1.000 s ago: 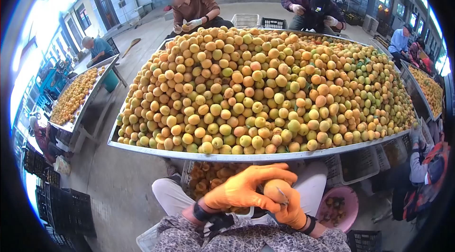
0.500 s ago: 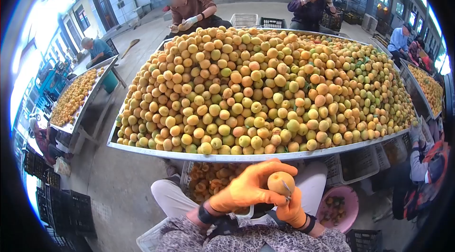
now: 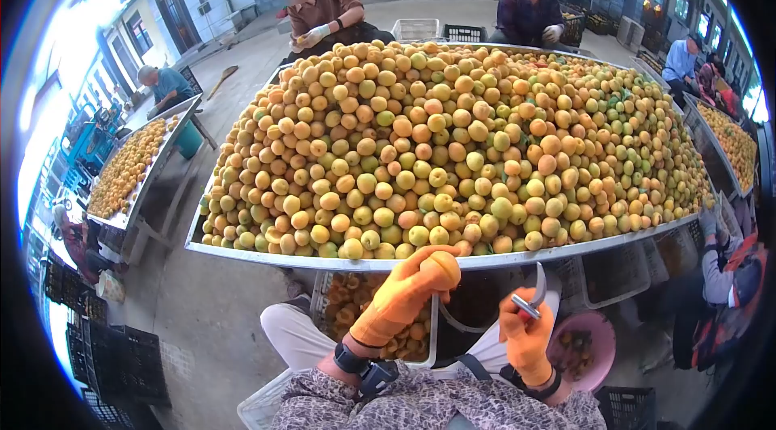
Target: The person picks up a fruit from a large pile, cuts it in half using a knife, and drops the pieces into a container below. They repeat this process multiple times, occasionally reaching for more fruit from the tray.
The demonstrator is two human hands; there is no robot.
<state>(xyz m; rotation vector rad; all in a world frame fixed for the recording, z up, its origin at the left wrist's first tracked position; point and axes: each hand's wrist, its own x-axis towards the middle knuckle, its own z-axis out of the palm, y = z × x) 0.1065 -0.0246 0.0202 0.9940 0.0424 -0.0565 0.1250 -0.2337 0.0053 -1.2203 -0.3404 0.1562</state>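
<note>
Both my hands wear orange gloves. In my left hand is an apricot, held up near the front rim of the metal table; a line runs across the fruit. My right hand is closed on a small knife whose curved blade points up, apart from the fruit. A large heap of apricots covers the table beyond. Below my left hand, between my knees, a crate holds opened apricot pieces.
A pink basin with scraps stands right of my right knee. White crates lie under the table's right side. Two people sit across the table. Black crates are stacked at left.
My hands have moved apart: my left hand went up and left with the apricot, my right hand moved right with the knife off the fruit. The person across at right lowered their hands.
</note>
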